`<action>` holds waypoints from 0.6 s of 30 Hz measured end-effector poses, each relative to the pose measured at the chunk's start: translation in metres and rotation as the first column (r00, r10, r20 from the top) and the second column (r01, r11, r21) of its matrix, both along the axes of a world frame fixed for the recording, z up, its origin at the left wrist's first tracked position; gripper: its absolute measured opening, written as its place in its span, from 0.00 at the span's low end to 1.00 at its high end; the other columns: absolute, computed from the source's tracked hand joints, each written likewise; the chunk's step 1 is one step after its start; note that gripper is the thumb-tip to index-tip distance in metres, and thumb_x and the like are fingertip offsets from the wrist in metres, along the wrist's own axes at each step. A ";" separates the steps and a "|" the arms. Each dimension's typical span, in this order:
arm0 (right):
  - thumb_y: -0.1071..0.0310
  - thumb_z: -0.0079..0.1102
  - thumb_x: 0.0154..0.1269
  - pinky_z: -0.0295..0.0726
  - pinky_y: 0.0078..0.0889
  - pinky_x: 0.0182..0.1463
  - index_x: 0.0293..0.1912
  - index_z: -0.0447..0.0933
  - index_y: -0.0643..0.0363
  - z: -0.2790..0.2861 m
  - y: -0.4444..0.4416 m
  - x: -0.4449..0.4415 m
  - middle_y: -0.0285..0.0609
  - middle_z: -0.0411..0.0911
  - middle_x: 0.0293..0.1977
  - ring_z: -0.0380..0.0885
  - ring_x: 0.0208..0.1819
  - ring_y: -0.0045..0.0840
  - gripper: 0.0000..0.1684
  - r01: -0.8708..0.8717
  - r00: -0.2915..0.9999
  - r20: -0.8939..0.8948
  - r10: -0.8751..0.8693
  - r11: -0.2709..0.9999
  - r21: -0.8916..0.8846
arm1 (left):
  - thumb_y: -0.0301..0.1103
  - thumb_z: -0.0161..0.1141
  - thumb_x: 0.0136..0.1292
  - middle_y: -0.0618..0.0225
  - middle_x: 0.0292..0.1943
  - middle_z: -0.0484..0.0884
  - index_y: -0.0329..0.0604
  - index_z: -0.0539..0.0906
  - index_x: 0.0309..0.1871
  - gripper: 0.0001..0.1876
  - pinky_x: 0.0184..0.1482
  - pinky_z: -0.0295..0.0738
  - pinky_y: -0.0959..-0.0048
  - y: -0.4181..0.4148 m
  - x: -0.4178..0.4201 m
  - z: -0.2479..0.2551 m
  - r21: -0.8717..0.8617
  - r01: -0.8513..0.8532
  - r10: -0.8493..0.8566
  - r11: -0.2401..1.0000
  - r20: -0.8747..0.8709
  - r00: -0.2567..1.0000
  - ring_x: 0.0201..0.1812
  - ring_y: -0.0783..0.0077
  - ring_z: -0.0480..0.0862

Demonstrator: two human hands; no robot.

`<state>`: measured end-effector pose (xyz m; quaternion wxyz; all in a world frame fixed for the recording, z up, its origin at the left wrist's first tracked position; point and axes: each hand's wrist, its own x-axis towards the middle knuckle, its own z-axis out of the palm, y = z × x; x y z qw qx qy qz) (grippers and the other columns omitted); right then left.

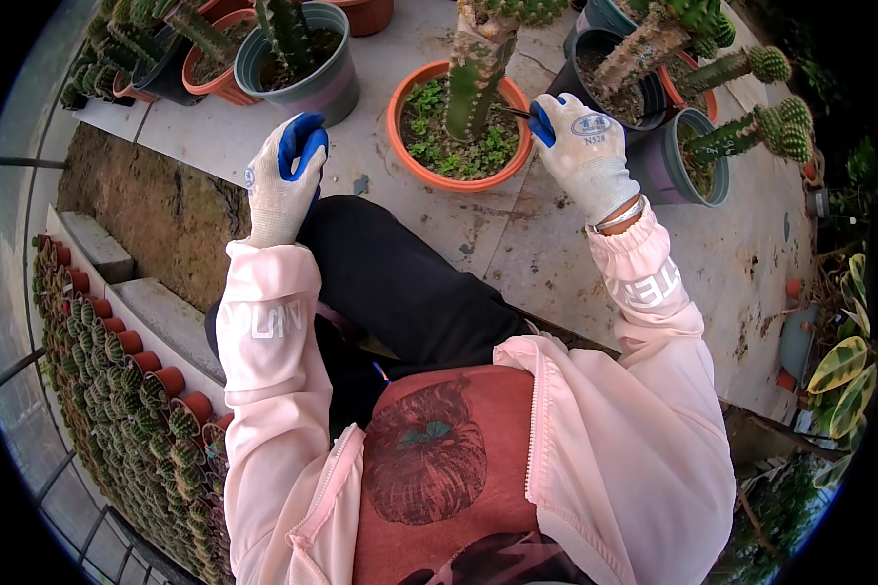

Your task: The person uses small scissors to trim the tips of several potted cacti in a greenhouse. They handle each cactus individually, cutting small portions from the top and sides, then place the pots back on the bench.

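An orange plastic pot [459,183] stands before me on the pale slab. In its soil a thick columnar cactus stem [472,95] rises among small green weeds [494,150]. My right hand [574,135], in a white knit glove with blue-coated palm, is at the pot's right rim. It grips a thin dark tool [516,112], perhaps tweezers, whose tip points over the soil toward the stem. Left of the pot, apart from it, my left hand [289,172] hovers in a matching glove above my knee. Its fingers are curled, and whether anything is inside them is hidden.
Potted cacti crowd both sides: a grey-green pot [300,77] at the left, a black pot [647,110] and another grey-green pot [680,164] at the right. Rows of small cacti [124,395] fill the lower left beyond concrete blocks [164,311]. Variegated leaves [841,365] hang at far right.
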<state>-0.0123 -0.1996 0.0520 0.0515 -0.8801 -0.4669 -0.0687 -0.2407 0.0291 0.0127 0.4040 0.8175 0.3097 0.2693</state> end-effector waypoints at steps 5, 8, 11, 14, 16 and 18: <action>0.60 0.56 0.63 0.78 0.41 0.38 0.44 0.74 0.52 -0.004 0.001 0.002 0.42 0.77 0.39 0.80 0.38 0.40 0.12 0.008 1.000 -0.007 -0.008 1.000 0.010 | 0.25 0.59 0.63 0.72 0.37 0.82 0.39 0.80 0.54 0.15 0.38 0.72 0.85 -0.003 0.000 0.005 -0.005 0.003 -0.003 1.000 -0.009 1.000 0.36 0.85 0.77; 0.61 0.58 0.62 0.77 0.40 0.39 0.44 0.74 0.53 -0.008 -0.002 0.002 0.42 0.77 0.39 0.79 0.38 0.40 0.12 -0.010 1.000 -0.004 0.011 0.997 0.079 | 0.25 0.59 0.63 0.72 0.38 0.82 0.39 0.80 0.54 0.15 0.39 0.73 0.84 -0.003 0.000 0.004 0.036 0.004 -0.003 0.999 -0.019 1.000 0.36 0.84 0.78; 0.61 0.55 0.62 0.77 0.40 0.39 0.44 0.73 0.51 -0.009 -0.008 0.002 0.42 0.77 0.38 0.80 0.38 0.37 0.11 -0.026 0.999 -0.018 0.030 0.987 0.158 | 0.25 0.59 0.63 0.71 0.39 0.83 0.38 0.79 0.54 0.16 0.42 0.73 0.83 -0.001 0.000 0.002 0.030 0.012 -0.012 0.999 -0.015 1.000 0.38 0.83 0.78; 0.60 0.56 0.62 0.76 0.41 0.38 0.43 0.73 0.51 -0.005 -0.011 0.003 0.42 0.76 0.38 0.80 0.37 0.38 0.11 -0.011 0.999 -0.045 0.016 0.994 0.113 | 0.24 0.58 0.63 0.70 0.41 0.82 0.37 0.79 0.54 0.16 0.45 0.73 0.83 0.000 -0.001 0.000 0.016 0.029 -0.029 0.999 -0.003 1.000 0.40 0.82 0.79; 0.60 0.56 0.62 0.77 0.41 0.39 0.43 0.73 0.51 -0.006 -0.013 0.003 0.42 0.76 0.39 0.80 0.38 0.38 0.11 -0.026 0.999 -0.022 0.028 0.995 0.091 | 0.23 0.58 0.62 0.69 0.42 0.82 0.36 0.78 0.55 0.16 0.46 0.73 0.82 0.000 -0.001 -0.002 0.009 0.041 -0.041 0.999 -0.002 0.999 0.41 0.82 0.79; 0.60 0.56 0.62 0.77 0.41 0.40 0.44 0.73 0.51 -0.005 -0.012 0.003 0.42 0.77 0.40 0.80 0.39 0.38 0.11 -0.029 0.999 -0.022 0.031 0.998 0.062 | 0.23 0.58 0.62 0.69 0.43 0.82 0.36 0.78 0.55 0.16 0.47 0.72 0.82 -0.001 0.000 0.001 -0.010 0.044 -0.044 0.999 -0.013 0.999 0.42 0.82 0.79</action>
